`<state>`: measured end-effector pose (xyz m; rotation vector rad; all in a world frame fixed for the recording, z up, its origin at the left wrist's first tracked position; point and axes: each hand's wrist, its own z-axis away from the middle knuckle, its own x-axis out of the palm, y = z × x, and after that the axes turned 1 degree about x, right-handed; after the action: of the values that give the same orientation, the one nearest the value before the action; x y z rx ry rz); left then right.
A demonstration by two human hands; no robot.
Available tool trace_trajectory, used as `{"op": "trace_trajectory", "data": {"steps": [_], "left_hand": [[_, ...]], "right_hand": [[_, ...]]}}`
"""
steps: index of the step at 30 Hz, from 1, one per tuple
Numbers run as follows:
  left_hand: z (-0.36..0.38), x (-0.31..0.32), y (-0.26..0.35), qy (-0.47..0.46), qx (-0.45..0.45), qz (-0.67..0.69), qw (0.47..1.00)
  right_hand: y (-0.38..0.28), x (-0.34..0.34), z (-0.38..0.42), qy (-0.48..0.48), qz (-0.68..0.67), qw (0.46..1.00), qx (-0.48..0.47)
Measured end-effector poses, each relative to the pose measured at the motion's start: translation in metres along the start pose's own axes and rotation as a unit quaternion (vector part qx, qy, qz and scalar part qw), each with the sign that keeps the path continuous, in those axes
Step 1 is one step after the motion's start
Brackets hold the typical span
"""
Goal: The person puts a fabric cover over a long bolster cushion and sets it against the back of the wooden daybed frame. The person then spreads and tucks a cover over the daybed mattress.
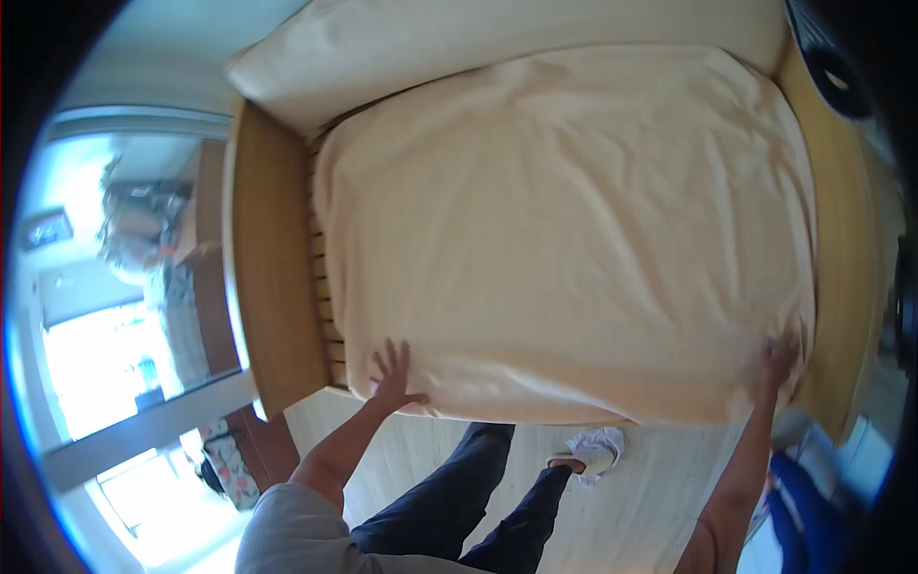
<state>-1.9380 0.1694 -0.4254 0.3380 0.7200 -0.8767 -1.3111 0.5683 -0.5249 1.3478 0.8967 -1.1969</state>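
A peach-coloured sheet [555, 230] covers a wide seat cushion or mattress set in a wooden frame, with wrinkles running across its right half. My left hand [390, 376] lies on the sheet at the front left corner, fingers spread. At the front right corner, close to the wooden side, my right hand [784, 359] is on the sheet. Its fingers are smeared by motion, and I cannot tell whether they grip the cloth.
Wooden side panels [273, 258] stand left and right, and slats [323, 277] show beside the left one. A long padded backrest [516, 43] runs along the back. On the floor [402, 459], a crumpled light cloth [604, 445] lies by my slippered foot. Something blue [803, 507] is at lower right.
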Motion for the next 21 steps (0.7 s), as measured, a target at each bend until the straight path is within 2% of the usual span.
{"op": "trace_trajectory", "data": {"steps": [1,2,3,4,6,7,8,9,10,12,14,17,19,21], "left_hand": [[-0.006,-0.013,0.017,-0.072,-0.075,-0.017,0.994],[-0.022,-0.015,0.019,-0.068,-0.085,-0.005,0.994],[-0.038,-0.012,0.015,0.063,-0.051,0.072,0.994],[-0.057,-0.015,0.013,0.193,-0.018,0.146,0.970],[-0.108,-0.075,0.028,0.282,0.033,0.141,0.948],[-0.143,-0.096,0.023,0.322,0.062,0.095,0.940],[-0.183,-0.115,0.016,0.360,0.085,0.087,0.925],[-0.217,-0.136,0.010,0.358,0.066,0.052,0.930],[-0.245,-0.156,0.005,0.353,0.048,0.018,0.934],[-0.284,-0.196,-0.001,0.374,0.005,0.046,0.926],[-0.307,-0.220,-0.009,0.336,-0.006,0.096,0.937],[-0.324,-0.241,-0.017,0.264,-0.056,0.098,0.958],[-0.348,-0.231,-0.035,0.372,0.031,0.002,0.928],[-0.311,-0.248,-0.015,0.316,0.005,0.042,0.948]], "right_hand": [[-0.023,-0.019,0.004,0.009,0.044,0.998,0.042],[-0.056,-0.034,0.008,0.016,0.041,0.999,0.029],[-0.098,-0.060,0.027,0.141,-0.085,0.982,-0.092],[-0.140,-0.084,0.049,0.256,-0.209,0.920,-0.209],[-0.227,-0.107,0.092,0.211,-0.304,0.882,-0.290],[-0.271,-0.117,0.117,0.146,-0.367,0.865,-0.310],[-0.308,-0.118,0.134,0.116,-0.343,0.861,-0.358],[-0.338,-0.115,0.149,0.086,-0.317,0.854,-0.403],[-0.366,-0.112,0.166,0.063,-0.289,0.863,-0.409],[-0.403,-0.111,0.187,0.034,-0.252,0.872,-0.417],[-0.421,-0.114,0.198,0.059,-0.154,0.915,-0.369],[-0.426,-0.110,0.197,0.033,-0.123,0.917,-0.377],[-0.429,-0.107,0.197,0.035,-0.110,0.914,-0.390],[-0.428,-0.105,0.197,0.038,-0.099,0.910,-0.401]]}}
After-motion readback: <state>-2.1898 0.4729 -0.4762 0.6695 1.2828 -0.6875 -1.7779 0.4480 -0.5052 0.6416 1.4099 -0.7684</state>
